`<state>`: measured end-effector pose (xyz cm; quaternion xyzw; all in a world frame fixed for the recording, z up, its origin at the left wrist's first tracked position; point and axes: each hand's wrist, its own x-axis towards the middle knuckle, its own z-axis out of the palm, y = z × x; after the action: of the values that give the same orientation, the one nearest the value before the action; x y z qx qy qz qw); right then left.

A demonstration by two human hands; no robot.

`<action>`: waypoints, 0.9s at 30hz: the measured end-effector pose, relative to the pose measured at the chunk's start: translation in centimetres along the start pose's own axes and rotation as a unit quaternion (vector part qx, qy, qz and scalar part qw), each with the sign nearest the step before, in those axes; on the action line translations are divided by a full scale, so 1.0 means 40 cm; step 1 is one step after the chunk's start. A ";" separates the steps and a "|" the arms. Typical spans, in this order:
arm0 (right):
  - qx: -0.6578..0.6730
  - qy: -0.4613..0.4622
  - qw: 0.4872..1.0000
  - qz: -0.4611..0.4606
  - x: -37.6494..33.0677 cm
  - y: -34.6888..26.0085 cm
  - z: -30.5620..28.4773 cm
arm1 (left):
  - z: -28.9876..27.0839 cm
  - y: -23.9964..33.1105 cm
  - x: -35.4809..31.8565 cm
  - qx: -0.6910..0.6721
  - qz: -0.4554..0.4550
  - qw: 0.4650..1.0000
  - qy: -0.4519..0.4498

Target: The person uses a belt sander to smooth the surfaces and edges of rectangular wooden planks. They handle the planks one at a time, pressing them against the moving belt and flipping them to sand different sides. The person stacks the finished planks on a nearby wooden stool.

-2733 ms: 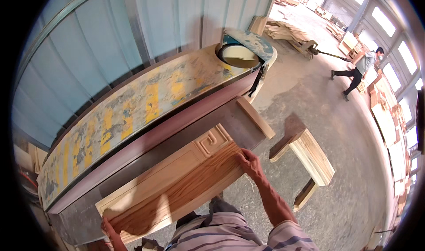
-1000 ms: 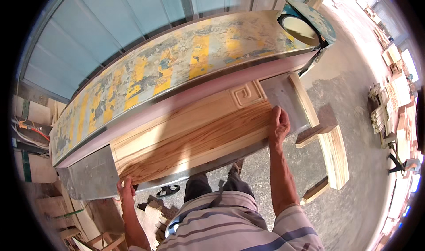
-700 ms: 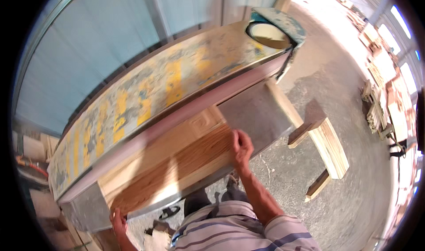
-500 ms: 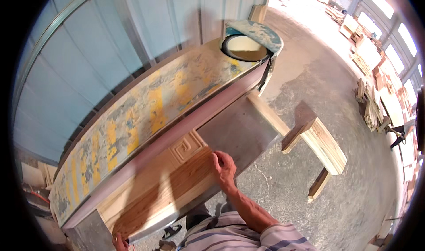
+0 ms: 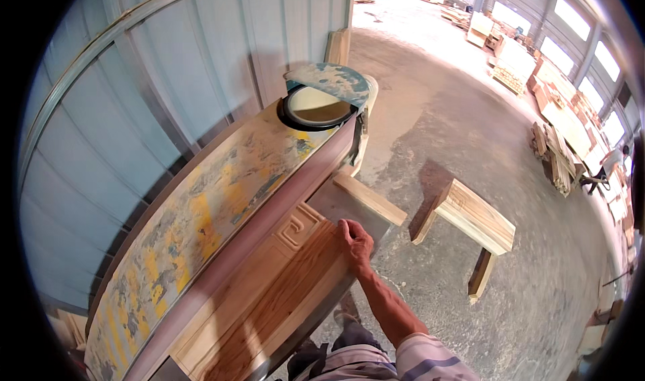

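A long wooden board (image 5: 275,280) with a carved square spiral (image 5: 299,226) at its far end lies flat on the grey metal table (image 5: 329,200) of a belt sander. Its long edge runs along the sander's pinkish upright abrasive belt (image 5: 255,226); whether the two touch I cannot tell. My right hand (image 5: 357,243) is closed at the board's far right end, thumb and fingers bent over the corner. My left hand is out of the picture, and the board's near end runs to the lower edge.
A wooden strip (image 5: 369,200) lies across the table's far end. Over the belt stretches a worn yellow-striped cover (image 5: 208,213) with a round opening (image 5: 318,106). A low wooden stool (image 5: 474,216) stands on the concrete floor at right. Timber stacks (image 5: 554,156) and a person (image 5: 608,166) are farther off.
The board has slid along the belt toward the table's far end, my right hand moving with it, so less bare table shows. My left hand has left the picture. The view has shifted.
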<state>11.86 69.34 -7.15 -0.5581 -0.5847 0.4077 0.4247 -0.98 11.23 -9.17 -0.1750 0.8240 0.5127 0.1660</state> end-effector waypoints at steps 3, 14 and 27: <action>-0.011 0.005 1.000 -0.015 -0.008 0.036 0.043 | -0.016 -0.073 0.110 0.002 -0.009 1.000 0.024; -0.005 -0.071 0.995 -0.074 -0.205 0.037 0.104 | -0.219 -0.127 0.211 -0.042 -0.073 0.996 -0.012; 0.132 -0.103 0.986 0.016 0.014 -0.110 -0.024 | -0.013 0.177 -0.088 -0.090 -0.128 0.980 0.119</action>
<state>11.41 69.69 -2.64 -0.4614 -0.5577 0.5429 0.4257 -1.17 14.09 -1.77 -0.3533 0.7593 0.5344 0.1149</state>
